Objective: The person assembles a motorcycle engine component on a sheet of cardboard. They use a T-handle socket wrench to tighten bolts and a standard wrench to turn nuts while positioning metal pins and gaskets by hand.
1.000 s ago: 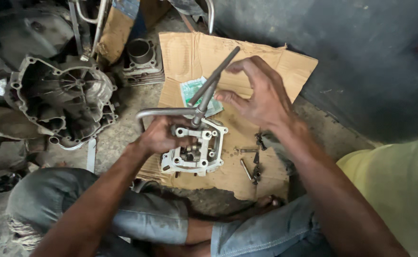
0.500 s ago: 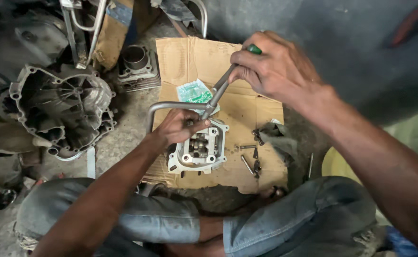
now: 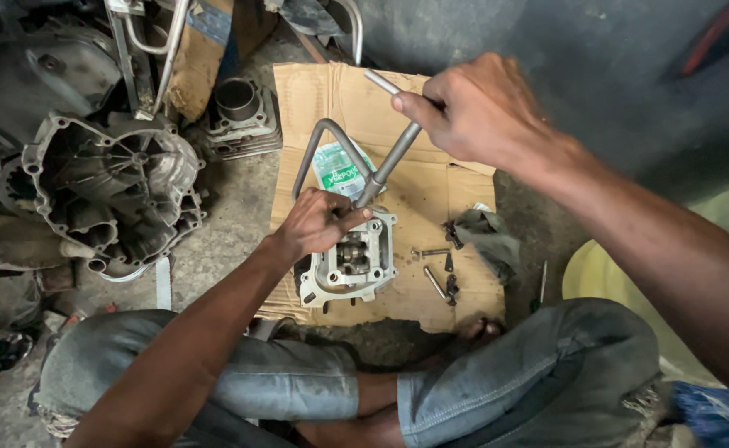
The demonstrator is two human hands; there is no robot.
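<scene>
Now the cylinder head (image 3: 353,259) sits on the cardboard sheet (image 3: 431,178), left hand (image 3: 319,222) pressed over its top edge, fingers curled. Right hand (image 3: 474,112) is clamped around the metal wrench (image 3: 392,161), angling down onto it. Loose bolts (image 3: 437,267) lie just right.

Grey aluminium cylinder head (image 3: 352,261), flat on cardboard, cam gear exposed upward; steel T-handle wrench (image 3: 385,166), tilted, socket end seated at head's upper edge.

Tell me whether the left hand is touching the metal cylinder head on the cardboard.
Touching. The head view shows the left hand pressed on the upper left corner of the cylinder head, fingers overlapping its edge with no gap.
</scene>
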